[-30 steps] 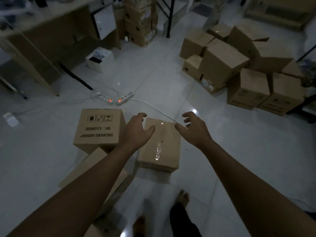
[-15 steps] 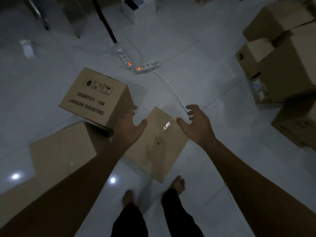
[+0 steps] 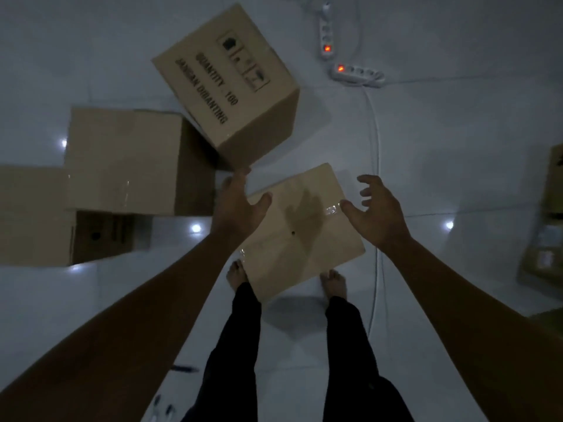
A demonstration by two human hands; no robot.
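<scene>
A small taped cardboard box (image 3: 300, 236) stands on the white tile floor right in front of my bare feet. My left hand (image 3: 236, 205) hovers over its left edge, fingers spread and relaxed, holding nothing. My right hand (image 3: 373, 213) hangs over its right edge, fingers loosely curled, also holding nothing. I cannot tell whether either hand touches the box. A larger printed box (image 3: 231, 86), marked "QUANTITY : 100", sits just beyond the left hand.
Two more cardboard boxes (image 3: 128, 159) lie to the left, one lower at the frame edge (image 3: 33, 214). Two white power strips (image 3: 355, 73) with red lights lie ahead, and a white cable (image 3: 377, 153) runs past the small box's right side. Another carton (image 3: 545, 239) is at the right edge.
The view has tilted steeply down and I have stepped up to the small box, which now lies between my feet. Both hands stay spread above its two sides.
</scene>
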